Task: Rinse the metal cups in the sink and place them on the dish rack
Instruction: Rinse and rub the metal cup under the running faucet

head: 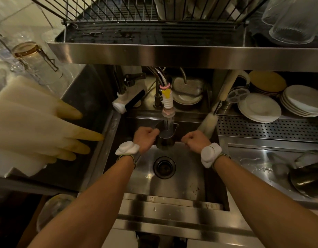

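Note:
A dark metal cup [164, 140] with a small spout is held upright under the running faucet [168, 106], and water streams into it. My left hand [144, 137] grips the cup from its left side. My right hand [195, 141] hovers just right of the cup with its fingers curled; it holds nothing that I can see. Both hands are over the steel sink [181, 183], above the drain [164, 167]. The wire dish rack [118, 17] stands on the steel shelf overhead. Another dark metal cup [305, 178] lies on its side on the right counter.
Pale rubber gloves [40, 127] hang at the left. Stacks of white plates [260, 107] sit at the back right beside a perforated tray [269, 127]. A bottle brush [209, 122] leans into the sink's right corner. Glass jars [294, 20] stand top right.

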The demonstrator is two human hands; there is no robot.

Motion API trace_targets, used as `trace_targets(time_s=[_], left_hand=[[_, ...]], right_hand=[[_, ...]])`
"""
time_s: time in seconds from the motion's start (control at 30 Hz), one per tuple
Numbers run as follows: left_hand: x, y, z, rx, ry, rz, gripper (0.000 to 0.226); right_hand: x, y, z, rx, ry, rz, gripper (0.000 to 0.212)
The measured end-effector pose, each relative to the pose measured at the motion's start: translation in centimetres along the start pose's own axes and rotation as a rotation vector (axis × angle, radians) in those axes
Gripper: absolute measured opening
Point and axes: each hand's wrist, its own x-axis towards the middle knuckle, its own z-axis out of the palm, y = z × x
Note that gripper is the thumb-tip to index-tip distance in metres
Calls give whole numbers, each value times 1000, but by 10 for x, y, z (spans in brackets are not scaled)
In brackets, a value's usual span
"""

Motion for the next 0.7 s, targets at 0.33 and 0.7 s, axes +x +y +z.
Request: trace_targets(time_s=[0.33,0.7], left_hand=[[8,11,-1,218,3,154,40],[12,19,0,220,24,190,48]], right_hand=[[5,6,-3,-101,48,32,23],[2,4,-5,-148,31,-11,26]])
